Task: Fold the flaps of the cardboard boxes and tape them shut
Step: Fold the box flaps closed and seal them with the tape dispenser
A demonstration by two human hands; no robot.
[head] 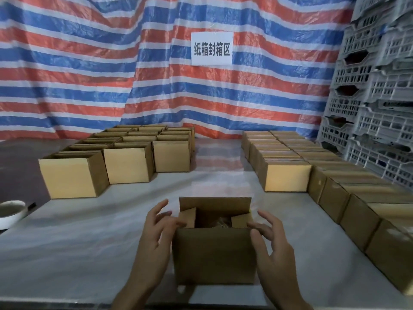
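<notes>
Over at the far left edge sits one white bowl (10, 212), with one small dark pen-like object (32, 205) just beside it; I cannot tell what that is. Both lie on the pale sheet-covered table (89, 231).

Next comes a block of open boxes (127, 162), three across in its front row. The rows behind are too foreshortened to count surely.

At the near centre stands the single box (214, 253) being worked on, directly before the person. It has four flaps. The far one and the near one stand upright, while the two side ones lean inward. Something dim lies inside, too dark to name.

The left hand (154, 238) is at the box's left top corner. Its fingers are spread and loosely bent, and its fingertips touch the left side flap without closing round it. The right hand (272, 240) mirrors it at the right corner, fingers curved and apart, tips on the right side flap.

Above, one white sign (211, 48) bearing five characters hangs on the striped tarp (89, 63).

Further right lie the closed boxes (288, 177), two columns running back and a line coming forward along the table's right edge, at least four in that line. Grey plastic crates (375, 86) are stacked at the far right.
</notes>
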